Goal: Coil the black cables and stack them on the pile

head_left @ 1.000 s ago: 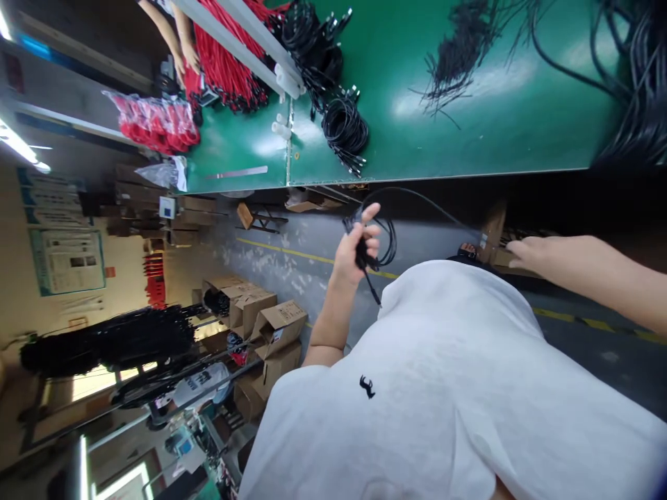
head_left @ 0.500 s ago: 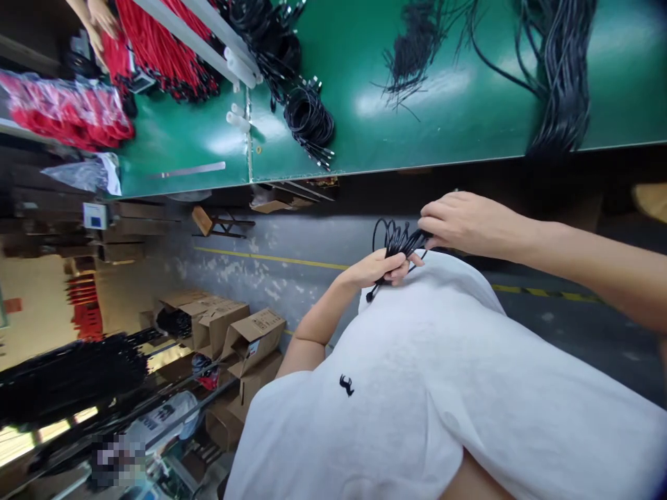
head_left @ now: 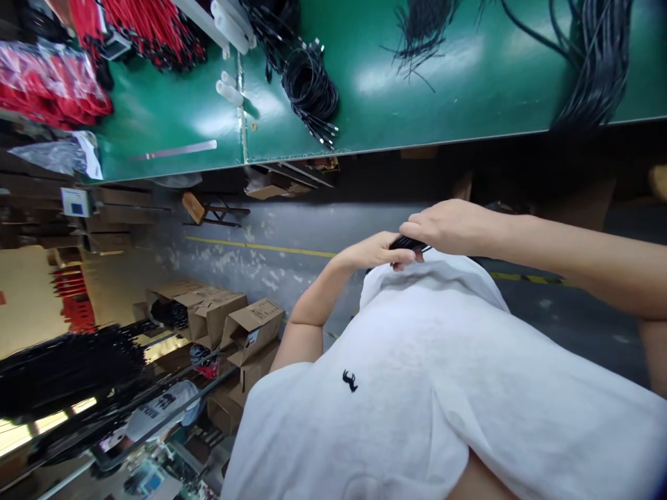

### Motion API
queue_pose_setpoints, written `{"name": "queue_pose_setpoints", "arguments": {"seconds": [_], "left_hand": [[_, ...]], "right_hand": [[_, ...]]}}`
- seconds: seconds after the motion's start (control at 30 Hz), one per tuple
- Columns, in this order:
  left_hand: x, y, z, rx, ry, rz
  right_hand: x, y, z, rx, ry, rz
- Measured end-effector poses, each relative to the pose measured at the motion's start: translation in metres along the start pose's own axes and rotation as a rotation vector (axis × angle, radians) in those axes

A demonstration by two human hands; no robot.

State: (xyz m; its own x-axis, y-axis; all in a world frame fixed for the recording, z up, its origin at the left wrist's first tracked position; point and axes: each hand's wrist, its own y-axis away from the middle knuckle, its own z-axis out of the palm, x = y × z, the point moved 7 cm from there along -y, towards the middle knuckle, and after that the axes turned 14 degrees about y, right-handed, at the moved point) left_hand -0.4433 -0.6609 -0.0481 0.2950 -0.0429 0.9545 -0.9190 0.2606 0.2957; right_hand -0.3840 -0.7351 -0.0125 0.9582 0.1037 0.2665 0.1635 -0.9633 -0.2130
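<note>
In front of my white shirt [head_left: 417,389], both hands are closed together on a coiled black cable [head_left: 408,243], of which only a short dark piece shows between the fingers. My left hand [head_left: 376,251] grips it from below. My right hand [head_left: 448,226] covers it from above with the fingers curled. The hands hang below the front edge of the green worktable [head_left: 458,104].
On the green table lie a bundle of coiled black cables [head_left: 310,90], loose black wires [head_left: 422,28], a thick hank of black cable [head_left: 599,62], red cables [head_left: 151,28], white tubes [head_left: 229,90]. Cardboard boxes [head_left: 229,326] stand on the floor to the left.
My right hand came in from the far right to meet the left. The cable loops that stuck out are now pressed flat between both hands.
</note>
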Motion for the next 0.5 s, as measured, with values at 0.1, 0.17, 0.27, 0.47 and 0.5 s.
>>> {"name": "queue_pose_setpoints", "arguments": {"seconds": [0.1, 0.17, 0.27, 0.47, 0.5], "left_hand": [[0.006, 0.002, -0.007, 0.043, 0.176, 0.018], [0.009, 0.006, -0.012, 0.156, 0.416, 0.09], [0.004, 0.018, -0.023, 0.336, 0.771, 0.193], [-0.007, 0.028, -0.046, 0.478, 1.02, 0.383], [-0.007, 0.027, -0.05, 0.499, 1.008, 0.422]], "right_hand": [[0.014, -0.013, -0.005, -0.035, -0.117, 0.134], [0.031, -0.019, -0.01, 0.041, -0.291, 0.255], [0.055, -0.018, -0.003, 0.243, -0.648, 0.444], [0.039, -0.016, 0.088, 0.489, -1.816, 0.882], [0.028, -0.02, 0.099, 0.553, -2.006, 0.933]]}}
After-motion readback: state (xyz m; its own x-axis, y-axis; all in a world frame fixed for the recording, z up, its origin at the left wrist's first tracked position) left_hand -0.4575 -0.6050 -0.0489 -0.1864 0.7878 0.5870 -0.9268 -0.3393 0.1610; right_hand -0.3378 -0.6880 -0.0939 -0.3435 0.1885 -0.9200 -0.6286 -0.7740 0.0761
